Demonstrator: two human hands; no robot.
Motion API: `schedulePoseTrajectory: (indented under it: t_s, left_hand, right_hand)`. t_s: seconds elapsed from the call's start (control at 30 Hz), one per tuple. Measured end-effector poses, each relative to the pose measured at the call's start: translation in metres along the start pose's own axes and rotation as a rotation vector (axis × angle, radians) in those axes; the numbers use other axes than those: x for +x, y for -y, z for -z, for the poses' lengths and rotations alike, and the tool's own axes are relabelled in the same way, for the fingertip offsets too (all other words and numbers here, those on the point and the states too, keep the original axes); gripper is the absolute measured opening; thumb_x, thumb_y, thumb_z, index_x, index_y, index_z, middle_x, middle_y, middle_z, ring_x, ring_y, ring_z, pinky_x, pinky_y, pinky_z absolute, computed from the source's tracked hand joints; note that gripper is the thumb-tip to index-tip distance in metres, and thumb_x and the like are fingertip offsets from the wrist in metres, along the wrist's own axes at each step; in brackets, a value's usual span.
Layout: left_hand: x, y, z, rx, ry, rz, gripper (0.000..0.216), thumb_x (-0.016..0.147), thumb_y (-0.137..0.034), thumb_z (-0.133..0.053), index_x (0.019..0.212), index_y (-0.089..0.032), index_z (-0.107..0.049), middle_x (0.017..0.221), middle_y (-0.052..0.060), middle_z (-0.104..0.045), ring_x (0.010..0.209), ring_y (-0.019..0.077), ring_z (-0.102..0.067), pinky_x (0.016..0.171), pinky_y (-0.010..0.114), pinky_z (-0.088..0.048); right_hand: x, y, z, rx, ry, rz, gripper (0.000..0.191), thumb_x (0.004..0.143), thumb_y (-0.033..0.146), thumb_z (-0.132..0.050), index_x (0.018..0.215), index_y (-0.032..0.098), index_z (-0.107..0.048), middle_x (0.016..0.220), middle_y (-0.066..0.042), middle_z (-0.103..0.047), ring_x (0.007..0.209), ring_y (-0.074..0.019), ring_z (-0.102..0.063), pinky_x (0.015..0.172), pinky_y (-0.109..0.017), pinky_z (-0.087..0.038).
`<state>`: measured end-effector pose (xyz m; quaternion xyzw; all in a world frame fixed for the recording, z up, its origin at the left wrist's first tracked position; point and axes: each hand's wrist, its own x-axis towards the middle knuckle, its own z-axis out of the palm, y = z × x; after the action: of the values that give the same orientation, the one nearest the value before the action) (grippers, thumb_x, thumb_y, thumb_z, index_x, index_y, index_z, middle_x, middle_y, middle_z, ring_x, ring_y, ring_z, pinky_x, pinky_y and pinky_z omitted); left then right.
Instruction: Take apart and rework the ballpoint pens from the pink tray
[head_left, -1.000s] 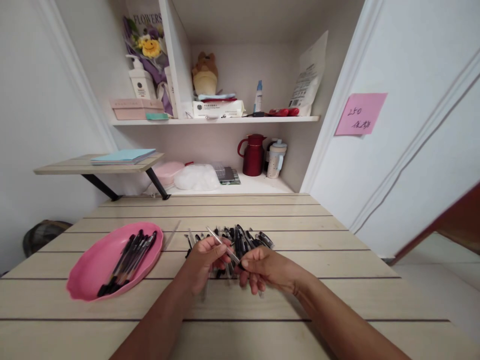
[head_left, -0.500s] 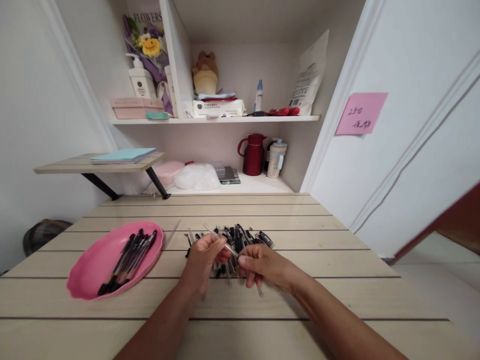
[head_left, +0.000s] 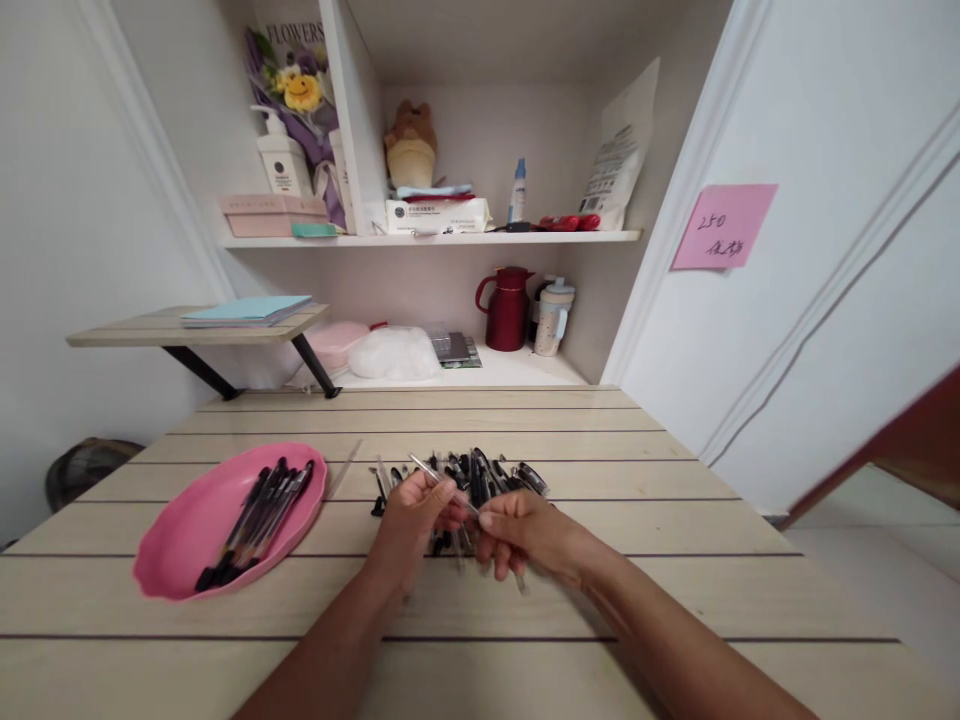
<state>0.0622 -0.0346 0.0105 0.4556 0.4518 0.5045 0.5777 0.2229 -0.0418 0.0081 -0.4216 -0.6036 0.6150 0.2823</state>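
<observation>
Left hand (head_left: pixel 412 515): thumb and fingers pinching a clear tube (head_left: pixel 463 501), slanted over the pen pile (head_left: pixel 480 478).
Right hand (head_left: pixel 525 530): thumb and forefinger pinched at the tube's near end; any small part there hidden.
Tube: between both hands; could slip or skew if the pinches pull out of line.
Pen pile: close by; a dropped piece might get lost among lookalikes.

Single view, head-worn. Looks forward and down across tabletop (head_left: pixel 637 485); left hand (head_left: pixel 414 515) and right hand (head_left: pixel 529 532) close, below centre; shelving (head_left: pixel 480 130) farther off, upper frame.
</observation>
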Motion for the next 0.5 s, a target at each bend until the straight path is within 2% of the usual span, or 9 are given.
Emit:
schedulePoseTrajectory:
  t_s: [0.07, 0.13, 0.23, 0.33, 0.4, 0.5]
  left_hand:
    - [-0.001, 0.0, -0.001, -0.015, 0.028, 0.011, 0.024, 0.065, -0.036, -0.061, 0.07, -0.013, -0.055, 0.061, 0.003, -0.063, 0.052, 0.0101, -0.056, 0.05, 0.02, -0.044]
    - [-0.002, 0.0, -0.004, -0.012, 0.022, 0.013, 0.024, 0.064, -0.036, -0.061, 0.068, -0.013, -0.055, 0.06, 0.003, -0.063, 0.051, 0.01, -0.055, 0.049, 0.02, -0.043]
    - [-0.001, 0.001, -0.006, 0.002, -0.078, -0.007, 0.025, 0.062, -0.037, -0.062, 0.063, -0.013, -0.053, 0.053, 0.001, -0.06, 0.046, 0.0092, -0.054, 0.046, 0.019, -0.042]
    - [0.002, 0.0, -0.001, -0.018, -0.206, -0.056, 0.026, 0.061, -0.038, -0.063, 0.061, -0.014, -0.051, 0.05, -0.001, -0.058, 0.043, 0.0083, -0.052, 0.045, 0.019, -0.042]
    - [0.004, -0.002, 0.005, 0.016, -0.237, -0.073, 0.027, 0.061, -0.039, -0.062, 0.061, -0.015, -0.05, 0.05, -0.001, -0.058, 0.043, 0.0084, -0.052, 0.044, 0.018, -0.042]
    - [0.008, -0.004, 0.013, 0.181, -0.21, -0.049, 0.027, 0.059, -0.04, -0.063, 0.06, -0.015, -0.051, 0.045, -0.003, -0.055, 0.037, 0.0087, -0.05, 0.037, 0.017, -0.037]
  right_hand:
    - [0.0, 0.0, -0.001, 0.01, 0.038, -0.028, 0.033, 0.071, 0.046, -0.048, 0.066, 0.014, -0.051, 0.058, -0.001, -0.058, 0.043, -0.0079, -0.051, 0.037, -0.018, -0.027]
    - [0.0, 0.0, -0.002, -0.085, -0.029, -0.029, 0.028, 0.069, 0.041, -0.051, 0.061, 0.015, -0.049, 0.053, 0.001, -0.055, 0.042, -0.0073, -0.048, 0.039, -0.018, -0.028]
    - [-0.002, 0.002, -0.005, -0.443, -0.265, 0.041, 0.019, 0.064, 0.028, -0.058, 0.056, 0.016, -0.046, 0.05, 0.003, -0.05, 0.046, -0.0076, -0.045, 0.043, -0.019, -0.027]
    - [-0.006, 0.007, -0.004, -0.822, -0.519, 0.11, 0.013, 0.06, 0.019, -0.061, 0.059, 0.018, -0.048, 0.056, 0.003, -0.053, 0.052, -0.009, -0.044, 0.047, -0.021, -0.023]
    - [-0.008, 0.01, -0.002, -0.924, -0.549, 0.083, 0.01, 0.061, 0.022, -0.061, 0.063, 0.019, -0.051, 0.059, 0.002, -0.056, 0.054, -0.0099, -0.045, 0.048, -0.022, -0.023]
    - [-0.007, 0.012, 0.0, -0.957, -0.459, 0.046, 0.013, 0.07, 0.03, -0.055, 0.063, 0.019, -0.056, 0.063, -0.001, -0.06, 0.058, -0.0119, -0.049, 0.051, -0.023, -0.025]
